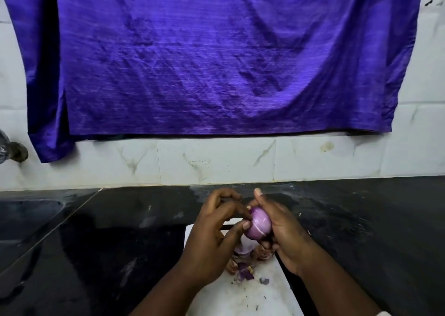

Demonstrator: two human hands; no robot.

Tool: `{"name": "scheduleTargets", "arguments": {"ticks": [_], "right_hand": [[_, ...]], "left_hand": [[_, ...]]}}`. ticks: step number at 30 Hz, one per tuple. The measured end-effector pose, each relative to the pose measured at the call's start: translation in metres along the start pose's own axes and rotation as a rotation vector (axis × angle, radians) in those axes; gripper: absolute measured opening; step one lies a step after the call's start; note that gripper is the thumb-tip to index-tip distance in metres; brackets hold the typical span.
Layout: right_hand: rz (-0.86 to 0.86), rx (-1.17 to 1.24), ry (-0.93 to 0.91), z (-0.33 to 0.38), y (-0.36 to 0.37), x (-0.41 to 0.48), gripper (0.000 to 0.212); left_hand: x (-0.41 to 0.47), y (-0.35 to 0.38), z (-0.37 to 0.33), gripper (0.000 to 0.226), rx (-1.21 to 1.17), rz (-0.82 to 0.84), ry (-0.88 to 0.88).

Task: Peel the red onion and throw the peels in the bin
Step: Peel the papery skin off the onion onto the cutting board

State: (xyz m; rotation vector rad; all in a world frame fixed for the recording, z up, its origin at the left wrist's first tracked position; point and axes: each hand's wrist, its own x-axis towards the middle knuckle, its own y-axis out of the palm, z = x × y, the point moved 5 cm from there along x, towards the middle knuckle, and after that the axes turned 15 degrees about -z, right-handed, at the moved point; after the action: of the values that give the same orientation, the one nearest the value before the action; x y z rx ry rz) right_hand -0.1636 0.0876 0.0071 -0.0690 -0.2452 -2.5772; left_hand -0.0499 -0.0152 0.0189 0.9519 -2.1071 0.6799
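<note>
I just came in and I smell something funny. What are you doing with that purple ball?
A person is peeling a red onion over a white cutting board on a dark counter. The right hand holds the onion up, and the left hand pinches at its skin with thumb and fingertip. The onion already looks smooth and shiny. Torn peels lie on the board below the hands, not thrown away yet. No bin shows here.

Right hand (281, 229) hides the onion's (258, 223) far side.
</note>
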Motion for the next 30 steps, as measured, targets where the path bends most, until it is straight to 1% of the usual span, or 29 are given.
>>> {"name": "scheduleTargets", "arguments": {"ticks": [6, 9, 12, 15, 17, 20, 22, 25, 26, 28, 30], "right_hand": [[-0.030, 0.000, 0.013, -0.002, -0.004, 0.001, 0.039], [-0.086, 0.003, 0.107, -0.009, -0.008, 0.006, 0.047], [-0.138, 0.023, 0.198, -0.015, -0.013, 0.011, 0.056], [-0.218, 0.147, 0.243, -0.020, -0.022, 0.019, 0.057], [-0.231, 0.238, 0.251, -0.022, -0.025, 0.024, 0.060], [-0.206, 0.323, 0.264, -0.026, -0.025, 0.027, 0.065], [-0.215, 0.333, 0.269, -0.031, -0.027, 0.030, 0.073], [-0.214, 0.384, 0.286, -0.037, -0.027, 0.033, 0.095], [-0.204, 0.393, 0.274, -0.034, -0.026, 0.032, 0.098], [-0.166, 0.367, 0.204, -0.027, -0.024, 0.032, 0.091], [-0.191, 0.290, 0.124, -0.024, -0.022, 0.030, 0.078]], "left_hand": [[-0.002, 0.002, -0.001, 0.014, -0.011, 0.035, -0.010], [-0.002, 0.004, -0.001, 0.013, 0.040, 0.046, 0.022], [-0.004, 0.006, -0.003, 0.012, 0.095, 0.095, 0.062], [-0.009, 0.013, -0.007, 0.012, 0.208, 0.211, 0.172], [-0.013, 0.018, -0.006, 0.010, 0.281, 0.304, 0.222], [-0.013, 0.019, 0.002, 0.015, 0.376, 0.333, 0.228], [-0.012, 0.017, 0.004, 0.016, 0.415, 0.340, 0.228], [-0.011, 0.017, 0.002, 0.016, 0.447, 0.359, 0.253], [-0.010, 0.016, 0.001, 0.016, 0.453, 0.356, 0.260], [-0.008, 0.015, -0.002, 0.016, 0.452, 0.340, 0.259], [-0.007, 0.013, -0.003, 0.018, 0.437, 0.337, 0.249]]}}
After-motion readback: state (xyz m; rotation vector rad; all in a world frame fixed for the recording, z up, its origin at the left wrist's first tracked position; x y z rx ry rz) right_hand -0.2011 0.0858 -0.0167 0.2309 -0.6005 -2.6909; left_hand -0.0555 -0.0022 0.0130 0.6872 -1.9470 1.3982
